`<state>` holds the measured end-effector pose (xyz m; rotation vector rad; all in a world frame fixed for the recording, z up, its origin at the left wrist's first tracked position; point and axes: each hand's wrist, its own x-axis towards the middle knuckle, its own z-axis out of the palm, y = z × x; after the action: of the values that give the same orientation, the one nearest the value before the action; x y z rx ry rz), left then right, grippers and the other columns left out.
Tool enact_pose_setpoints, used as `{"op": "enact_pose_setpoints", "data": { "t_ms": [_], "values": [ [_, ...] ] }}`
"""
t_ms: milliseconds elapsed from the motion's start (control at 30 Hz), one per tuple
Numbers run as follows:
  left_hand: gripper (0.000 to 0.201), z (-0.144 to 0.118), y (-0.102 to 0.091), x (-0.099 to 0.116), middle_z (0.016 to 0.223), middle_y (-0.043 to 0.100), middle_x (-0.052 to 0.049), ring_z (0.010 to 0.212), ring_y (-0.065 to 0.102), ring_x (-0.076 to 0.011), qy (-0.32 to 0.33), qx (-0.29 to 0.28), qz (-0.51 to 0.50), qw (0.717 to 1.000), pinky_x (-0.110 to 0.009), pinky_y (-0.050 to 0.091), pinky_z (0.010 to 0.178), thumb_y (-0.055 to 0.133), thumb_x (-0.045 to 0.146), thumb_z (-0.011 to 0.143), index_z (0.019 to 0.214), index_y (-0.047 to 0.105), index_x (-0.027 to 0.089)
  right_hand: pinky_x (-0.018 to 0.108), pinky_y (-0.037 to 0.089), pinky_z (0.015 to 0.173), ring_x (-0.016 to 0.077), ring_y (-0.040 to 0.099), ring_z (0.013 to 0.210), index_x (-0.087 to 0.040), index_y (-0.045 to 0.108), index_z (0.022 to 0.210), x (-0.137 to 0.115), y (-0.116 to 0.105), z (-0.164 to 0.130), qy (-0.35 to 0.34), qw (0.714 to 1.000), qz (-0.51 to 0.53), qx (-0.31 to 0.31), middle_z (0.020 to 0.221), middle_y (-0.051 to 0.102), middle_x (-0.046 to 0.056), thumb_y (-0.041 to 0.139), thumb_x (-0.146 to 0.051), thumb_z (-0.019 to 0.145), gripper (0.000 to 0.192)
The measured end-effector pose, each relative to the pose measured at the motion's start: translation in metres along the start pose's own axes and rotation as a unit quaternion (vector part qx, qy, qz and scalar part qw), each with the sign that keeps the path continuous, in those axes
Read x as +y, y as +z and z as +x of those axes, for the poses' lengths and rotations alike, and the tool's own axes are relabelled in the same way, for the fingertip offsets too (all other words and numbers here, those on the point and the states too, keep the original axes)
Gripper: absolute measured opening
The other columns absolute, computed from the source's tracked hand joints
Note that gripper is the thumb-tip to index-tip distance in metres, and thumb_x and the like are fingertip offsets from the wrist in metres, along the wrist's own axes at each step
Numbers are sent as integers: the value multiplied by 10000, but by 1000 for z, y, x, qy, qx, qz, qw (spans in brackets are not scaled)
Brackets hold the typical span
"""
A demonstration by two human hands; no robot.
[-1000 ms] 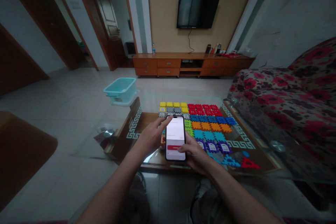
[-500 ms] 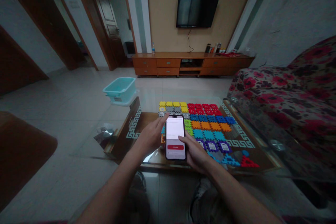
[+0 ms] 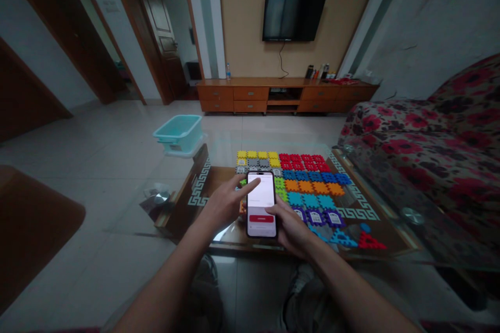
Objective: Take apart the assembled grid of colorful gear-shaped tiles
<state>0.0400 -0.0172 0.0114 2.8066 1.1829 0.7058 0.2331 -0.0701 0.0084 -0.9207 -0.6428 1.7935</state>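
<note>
Left hand [image 3: 224, 204] pointing with index finger [image 3: 252, 186] stretched out, tip lying over the upper left of the lit phone [image 3: 261, 204] screen; remaining fingers loosely curled, thumb spread up. Right hand [image 3: 291, 229] gripping the phone from its right edge and underneath, thumb lying against the screen's right side beside a red button, other fingers hiding behind the phone. Phone hovering upright-tilted above the near edge of the glass coffee table [image 3: 394, 247]. Colourful puzzle tiles [image 3: 308, 182] lying in rows on the table just beyond, some getting covered by phone and hands. Screen text too small to read. Teal basin [image 3: 179, 134] sitting on the floor, well apart. Forearms getting cut off at the bottom edge.
</note>
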Motion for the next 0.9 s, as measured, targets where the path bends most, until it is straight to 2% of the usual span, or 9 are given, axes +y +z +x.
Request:
{"op": "enact_pose_setpoints", "data": {
  "t_ms": [233,400,533,900],
  "values": [
    [880,1,-2,2,1369,477,-147,1116,597,-302,-15,-8,-11,1000,-453,554,872,571,-4,769,1525,253,314,386,565,794,227,701,915,-286,443,1400,2,-1,2,-7,1000,14,13,1137,716,50,601,-203,799,627],
    [879,3,-5,5,1366,503,-153,1133,594,-288,-27,3,-46,999,-447,541,910,527,-9,776,1538,188,268,383,569,809,240,694,977,-296,408,1429,2,-2,1,0,1000,8,-12,1154,711,53,580,-86,684,793],
    [896,3,-5,6,1398,501,-159,1198,566,-296,-32,12,-72,997,-465,516,971,566,29,770,1535,145,230,370,576,771,254,690,980,-297,389,1443,0,1,-1,4,1000,-8,-21,1158,704,59,550,-42,599,896],
    [859,3,-3,4,1414,502,-173,1219,563,-295,-26,25,-79,996,-478,516,975,550,43,798,1536,150,222,382,568,772,278,670,1009,-291,374,1449,3,-5,3,3,999,-27,-38,1193,679,71,541,-58,565,929]
  ]
}}
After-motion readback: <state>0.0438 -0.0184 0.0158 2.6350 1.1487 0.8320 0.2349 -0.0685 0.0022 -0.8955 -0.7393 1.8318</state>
